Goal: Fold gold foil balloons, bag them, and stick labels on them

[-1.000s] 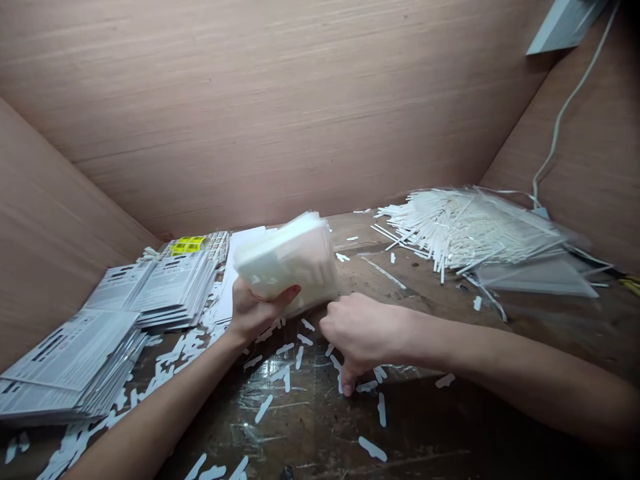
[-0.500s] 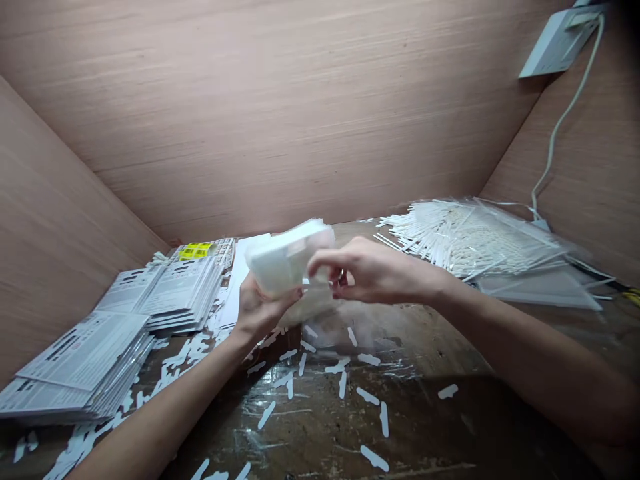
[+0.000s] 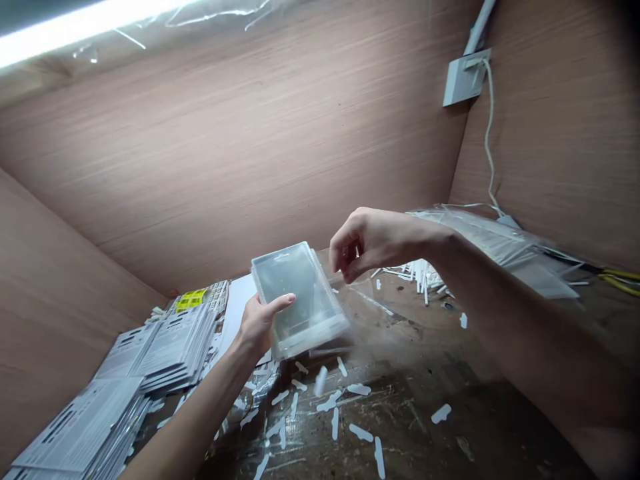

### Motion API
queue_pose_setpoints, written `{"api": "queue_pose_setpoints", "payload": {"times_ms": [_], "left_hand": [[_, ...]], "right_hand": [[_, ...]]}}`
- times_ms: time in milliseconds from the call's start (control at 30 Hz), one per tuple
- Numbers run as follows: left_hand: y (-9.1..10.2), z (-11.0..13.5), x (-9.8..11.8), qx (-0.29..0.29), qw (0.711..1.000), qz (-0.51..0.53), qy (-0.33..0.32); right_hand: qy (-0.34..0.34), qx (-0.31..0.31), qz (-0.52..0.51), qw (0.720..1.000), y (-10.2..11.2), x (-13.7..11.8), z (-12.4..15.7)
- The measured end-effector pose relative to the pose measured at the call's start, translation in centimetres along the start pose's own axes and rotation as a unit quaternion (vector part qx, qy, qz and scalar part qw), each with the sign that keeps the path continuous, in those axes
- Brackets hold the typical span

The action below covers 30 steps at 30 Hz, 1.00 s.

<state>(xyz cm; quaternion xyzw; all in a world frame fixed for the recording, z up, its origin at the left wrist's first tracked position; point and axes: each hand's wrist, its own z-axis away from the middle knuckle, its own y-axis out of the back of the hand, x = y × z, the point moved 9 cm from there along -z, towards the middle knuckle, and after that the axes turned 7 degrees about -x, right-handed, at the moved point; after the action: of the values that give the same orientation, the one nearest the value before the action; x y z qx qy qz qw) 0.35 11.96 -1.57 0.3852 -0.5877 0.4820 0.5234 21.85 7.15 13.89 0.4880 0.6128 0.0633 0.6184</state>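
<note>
My left hand [image 3: 260,323] grips a thick stack of clear plastic sleeves [image 3: 299,300] from its left side, thumb across the top sheet, held above the table. My right hand [image 3: 370,240] hovers just right of the stack's far corner, raised, with its fingers curled into a pinch; a thin, blurred clear film seems to hang from it toward the table, but I cannot be sure what it holds. Small white paper strips [image 3: 330,403] lie scattered on the dark table below both hands.
Stacks of printed grey cards [image 3: 170,340] lie at the left, with more at the lower left [image 3: 75,427] and a yellow label [image 3: 193,299] behind. A heap of white sticks in clear wrap [image 3: 480,237] lies at right. Brown walls enclose the bench; a wall box [image 3: 465,79] with cable hangs upper right.
The camera tilted upward. My right hand rose from the table to the stack's corner and then pulled away up and right. The left hand tipped the stack flatter, showing its clear top.
</note>
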Motion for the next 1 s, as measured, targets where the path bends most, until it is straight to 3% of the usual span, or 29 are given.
{"api": "queue_pose_setpoints", "payload": {"times_ms": [133, 267, 433, 733, 867, 1000], "left_hand": [[0.4, -0.9, 0.5, 0.015, 1.0, -0.017, -0.008], [0.9, -1.6, 0.8, 0.026, 1.0, 0.007, 0.0], [2.4, -4.0, -0.6, 0.051, 0.992, 0.031, 0.115], [3.7, -9.4, -3.1, -0.012, 0.967, -0.009, 0.256], [4.4, -10.9, -3.8, -0.027, 0.963, -0.038, 0.266], [4.7, -11.5, -3.6, -0.026, 0.97, -0.063, 0.235]], "right_hand": [[-0.041, -0.058, -0.026, 0.997, 0.0, 1.8, 0.4], [-0.063, -0.057, -0.027, 0.996, 0.8, 3.5, 0.5], [-0.134, -0.014, 0.036, 0.99, 2.8, 6.3, 1.2], [-0.195, 0.004, 0.084, 0.977, 4.1, 11.5, 1.0], [-0.183, -0.018, 0.033, 0.982, 3.6, 12.2, 0.9], [-0.128, -0.024, -0.112, 0.985, 3.1, 11.5, 1.0]]}}
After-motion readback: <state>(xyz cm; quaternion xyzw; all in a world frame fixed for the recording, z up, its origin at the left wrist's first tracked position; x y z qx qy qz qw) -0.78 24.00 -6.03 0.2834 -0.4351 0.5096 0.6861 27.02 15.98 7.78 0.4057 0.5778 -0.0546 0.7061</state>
